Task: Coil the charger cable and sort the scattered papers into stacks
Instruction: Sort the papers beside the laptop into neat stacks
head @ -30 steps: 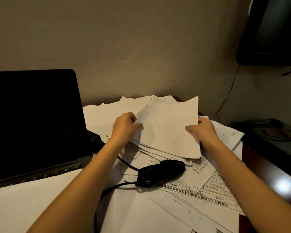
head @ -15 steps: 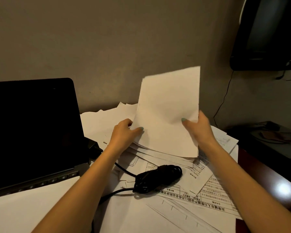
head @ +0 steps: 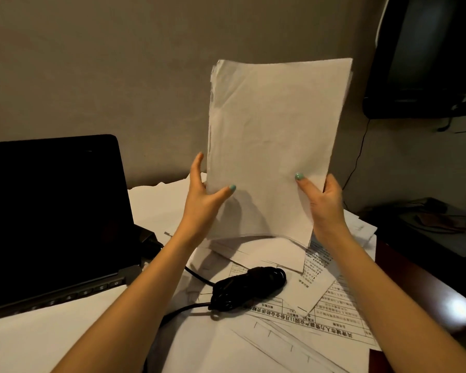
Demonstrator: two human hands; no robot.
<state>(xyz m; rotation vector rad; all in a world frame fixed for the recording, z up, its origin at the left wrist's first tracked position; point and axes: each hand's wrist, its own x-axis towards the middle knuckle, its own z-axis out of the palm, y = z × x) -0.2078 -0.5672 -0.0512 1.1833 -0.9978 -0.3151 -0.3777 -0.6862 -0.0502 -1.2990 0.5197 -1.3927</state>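
Note:
A stack of white papers [head: 275,146] stands upright in the air above the desk, blank side toward me. My left hand [head: 203,195] holds its lower left edge, thumb on the front. My right hand [head: 322,200] grips its lower right edge, thumb on the front too. Below them the black charger cable [head: 249,288] lies coiled in a bundle on the scattered papers [head: 331,310], with one strand trailing left toward me. More loose sheets, some printed with forms, cover the desk under and around the cable.
An open laptop [head: 51,211] with a dark screen stands at the left, a white sheet [head: 46,335] over its keyboard. The dark wooden desk edge [head: 425,286] shows at right. A black monitor [head: 425,57] hangs at top right. The wall is close behind.
Both hands have raised the gathered papers from lying flat on the pile to standing upright and higher in the air. The coiled cable has not moved.

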